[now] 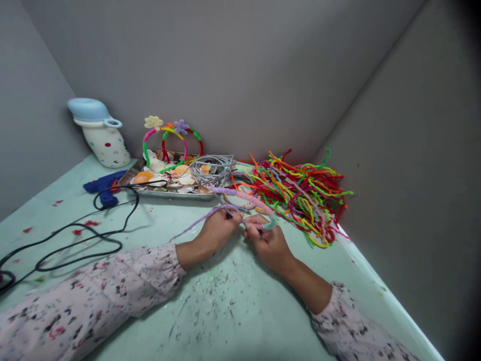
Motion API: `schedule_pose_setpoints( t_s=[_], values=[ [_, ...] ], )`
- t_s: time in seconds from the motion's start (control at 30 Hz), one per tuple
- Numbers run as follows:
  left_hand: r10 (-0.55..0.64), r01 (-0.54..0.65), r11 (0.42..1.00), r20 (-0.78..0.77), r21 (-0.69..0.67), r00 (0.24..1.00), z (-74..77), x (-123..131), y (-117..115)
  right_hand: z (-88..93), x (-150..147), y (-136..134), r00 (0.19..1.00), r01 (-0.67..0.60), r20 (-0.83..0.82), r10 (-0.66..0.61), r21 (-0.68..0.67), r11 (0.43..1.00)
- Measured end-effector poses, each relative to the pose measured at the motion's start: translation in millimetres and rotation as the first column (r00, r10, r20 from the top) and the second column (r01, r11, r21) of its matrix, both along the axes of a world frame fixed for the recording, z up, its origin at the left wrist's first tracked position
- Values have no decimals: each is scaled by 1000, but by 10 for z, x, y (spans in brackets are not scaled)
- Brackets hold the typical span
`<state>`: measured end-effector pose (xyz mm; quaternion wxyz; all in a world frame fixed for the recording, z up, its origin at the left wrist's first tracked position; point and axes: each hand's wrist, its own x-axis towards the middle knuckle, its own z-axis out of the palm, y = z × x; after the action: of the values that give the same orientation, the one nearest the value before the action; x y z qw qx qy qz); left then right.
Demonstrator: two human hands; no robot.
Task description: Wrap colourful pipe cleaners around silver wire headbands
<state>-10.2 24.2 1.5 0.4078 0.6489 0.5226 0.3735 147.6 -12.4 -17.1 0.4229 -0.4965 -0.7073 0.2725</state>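
My left hand (221, 228) pinches a lilac pipe cleaner (196, 222), whose loose end trails left over the table. Close beside it, my right hand (272, 245) is closed on a curved wire band (255, 200) wrapped in fuzzy lilac, pink and mint pipe cleaner. The band arcs up and away above both hands, its lilac end pointing left toward the tray. Both hands' fingertips nearly meet where the lilac pipe cleaner reaches the band. My fingers hide the exact contact there.
Behind lies a metal tray (173, 194) with shells, a grey wire coil (214, 170) and two flower-topped pipe-cleaner hoops (145, 150). A pipe-cleaner heap (300, 190) lies right. Left are a blue glue gun (107, 186), its black cord (75, 220) and a bottle (105, 143). Walls enclose the table.
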Motion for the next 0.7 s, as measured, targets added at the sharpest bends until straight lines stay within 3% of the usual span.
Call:
schedule_pose_setpoints(
  t_s=[0.33, 0.5, 0.7],
  values=[
    [-59, 60, 998, 92, -8, 994, -84, -2, -22, -7, -13, 82, 976, 30, -205, -73, -208, 978],
    [-54, 54, 999, 96, 11, 994, -118, -21, -16, 29, -17, 89, 957, 47, -265, -117, -254, 966],
    [-78, 78, 997, 37, 10, 996, -44, -12, -17, 2, -12, 74, 965, 42, -241, -98, -227, 973]
  ],
)
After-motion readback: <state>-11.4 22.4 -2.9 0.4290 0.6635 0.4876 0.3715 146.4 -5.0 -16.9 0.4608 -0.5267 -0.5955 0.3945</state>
